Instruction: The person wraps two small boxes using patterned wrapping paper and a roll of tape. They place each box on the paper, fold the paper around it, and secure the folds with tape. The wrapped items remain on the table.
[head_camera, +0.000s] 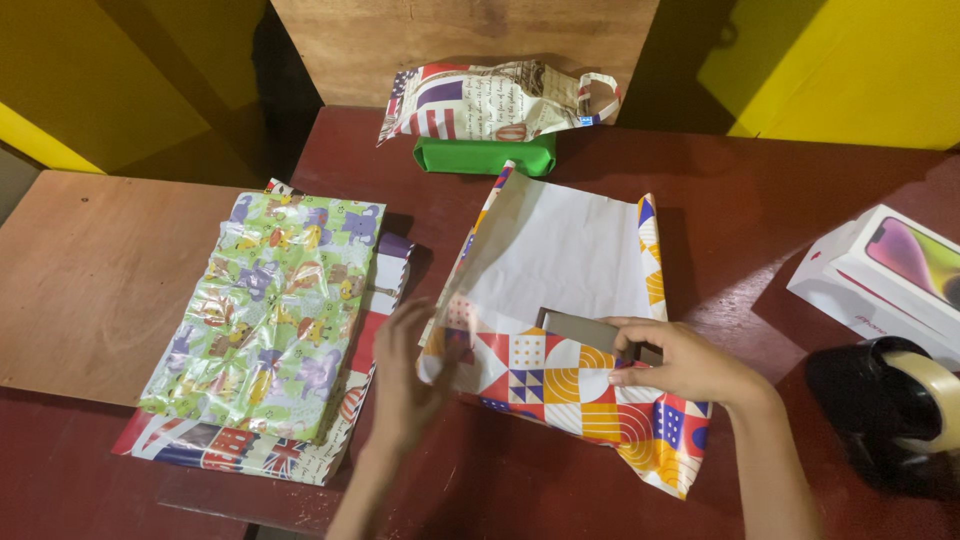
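We look down on a dark red tabletop (800, 215). At centre lies a sheet of geometric orange-and-red wrapping paper (560, 385), white side up, with a flat grey box (585, 330) on it. Our right hand (680, 362) presses the box, fingers (625, 378) together over the folded paper edge. Our left hand (405, 375), fingers loosely spread, lifts the paper's nine o'clock edge. A stack of cartoon-printed wrap (270, 310) lies at nine o'clock, a tape dispenser (890, 405) at four o'clock.

wrapping paper (560, 300): geometric orange-red print, white inside up, near edge folded over | small grey box (590, 332): flat, partly covered by the fold
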